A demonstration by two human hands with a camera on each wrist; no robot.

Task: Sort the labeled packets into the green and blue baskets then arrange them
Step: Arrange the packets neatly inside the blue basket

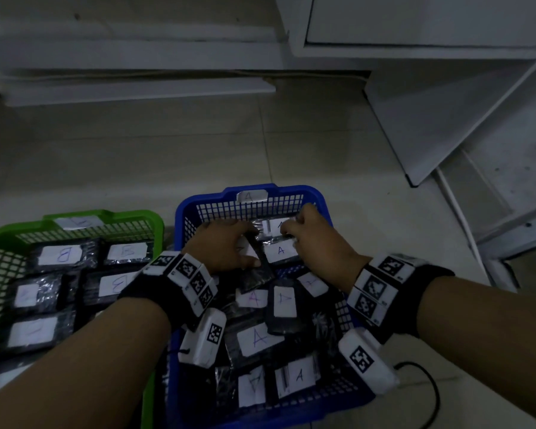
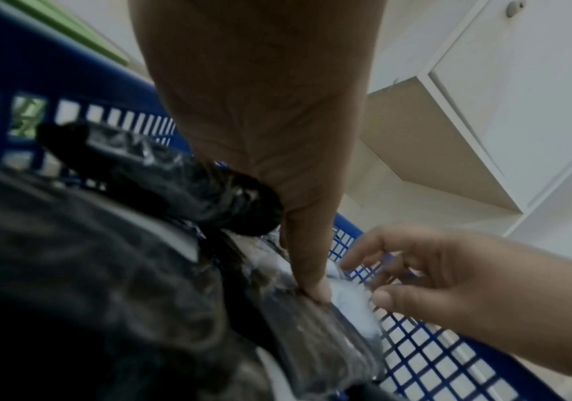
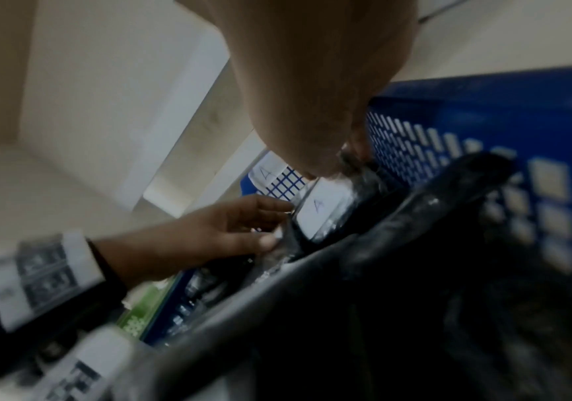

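The blue basket (image 1: 198, 199) holds several black packets with white "A" labels. Left of it, the green basket (image 1: 130, 215) holds several "B" packets. Both hands work at the far end of the blue basket. My left hand (image 1: 229, 246) pinches a dark packet (image 1: 265, 270) between thumb and fingers, and its thumb (image 2: 312, 282) presses on the plastic. My right hand (image 1: 310, 233) curls its fingers and thumb on the right edge of the farthest "A" packet (image 1: 274, 226), seen also in the right wrist view (image 3: 319, 209). Another "A" packet (image 1: 280, 250) lies just nearer.
Both baskets stand on a pale tiled floor. White cabinets and low shelves (image 1: 415, 41) rise behind and to the right. A black cable (image 1: 430, 394) loops on the floor right of the blue basket. Paper tags "A" (image 1: 251, 196) and "B" (image 1: 78, 222) mark the far rims.
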